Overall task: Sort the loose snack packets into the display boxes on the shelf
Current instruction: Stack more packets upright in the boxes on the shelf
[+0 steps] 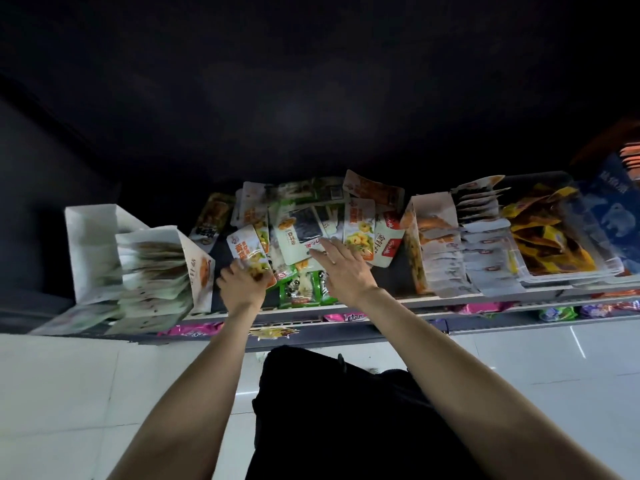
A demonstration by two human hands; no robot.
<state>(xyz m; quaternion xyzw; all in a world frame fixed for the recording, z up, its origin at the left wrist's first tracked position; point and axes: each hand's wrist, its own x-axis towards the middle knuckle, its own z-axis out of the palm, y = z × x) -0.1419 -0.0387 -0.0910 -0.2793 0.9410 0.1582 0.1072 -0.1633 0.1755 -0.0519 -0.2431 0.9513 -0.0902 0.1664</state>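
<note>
Packets [308,226] lie in a loose heap on the shelf [398,308], spreading out just beyond both hands. The left hand [242,284] has its fingers [227,273] curled round the near end of an orange and white packet [247,251], which stands up out of the grip and leans away over the heap. The right hand [344,268] is spread flat with straight fingers [327,245], palm down, holding nothing; the fingertips touch a dark packet [306,228] near the middle of the heap. Between the two hands, at the shelf's front edge, lies a green packet [304,287].

To the left of the left hand stands a white display box [199,265] crammed with upright packets, touching or almost touching the held packet's side; behind it is a taller white box [90,233]. To the right of the right hand, a little apart, stands an orange and white display box [431,237] holding rows of pale packets. Beyond that sits a tray of yellow packets [547,237], then a blue box [613,209].
</note>
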